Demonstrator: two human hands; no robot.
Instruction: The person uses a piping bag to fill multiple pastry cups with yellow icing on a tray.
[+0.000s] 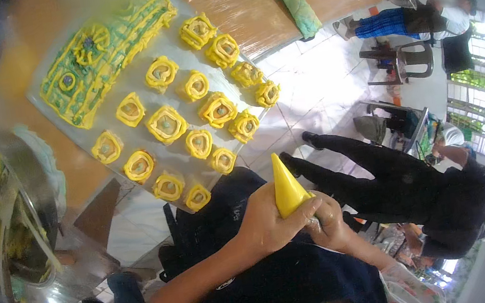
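A piping bag filled with yellow icing (289, 187) stands with its narrow tip away from my body. My left hand (264, 218) wraps around its side, and my right hand (328, 218) grips its lower end; the fingers of both hands meet there. Ahead and to the left, a pale board (137, 141) carries several small cakes, such as one (166, 124) with yellow piped edges and a small greenish centre. On the board's far left part lies a long rectangular cake (106, 61) with green and yellow icing and purple-centred decorations.
A brown table (232, 16) supports the board. At the left stands a metal bowl (47, 180) with yellow icing and utensils. A green patterned roll (298, 9) lies near the table's edge. People in dark clothes (416, 182) and a white top (455, 18) stand right, near a plastic chair (416, 60).
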